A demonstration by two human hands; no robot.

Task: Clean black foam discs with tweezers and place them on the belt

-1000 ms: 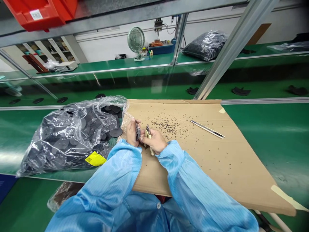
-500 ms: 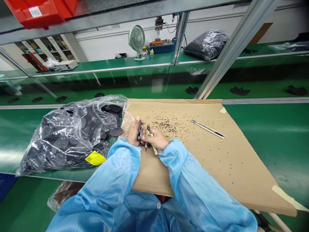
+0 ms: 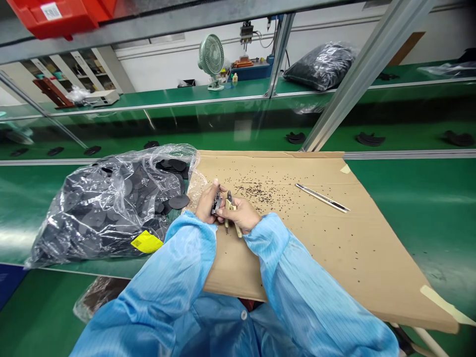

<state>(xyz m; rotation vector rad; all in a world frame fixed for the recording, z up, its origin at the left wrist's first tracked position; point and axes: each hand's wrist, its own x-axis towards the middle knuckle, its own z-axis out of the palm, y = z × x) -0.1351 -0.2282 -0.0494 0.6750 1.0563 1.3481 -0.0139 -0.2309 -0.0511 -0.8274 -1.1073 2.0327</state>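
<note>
Cream nippers (image 3: pixel 233 205), splayed, sit in my curled right hand (image 3: pixel 245 214), just beside the dark part (image 3: pixel 216 201) my left hand (image 3: pixel 205 205) pinches over cardboard (image 3: pixel 297 267); I judge trimming underway, the next cut needing steadiness.

Bright, even light leaves glare on the plastic bag (image 3: pixel 89 218) and green table (image 3: pixel 17 239); edges stretch, and the upper-right corner is dark.

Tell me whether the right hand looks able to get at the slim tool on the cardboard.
Probably yes: only scattered black bits lie on the cardboard between the right hand and the slim tool, though the hand may need to put down its pliers first.
</note>
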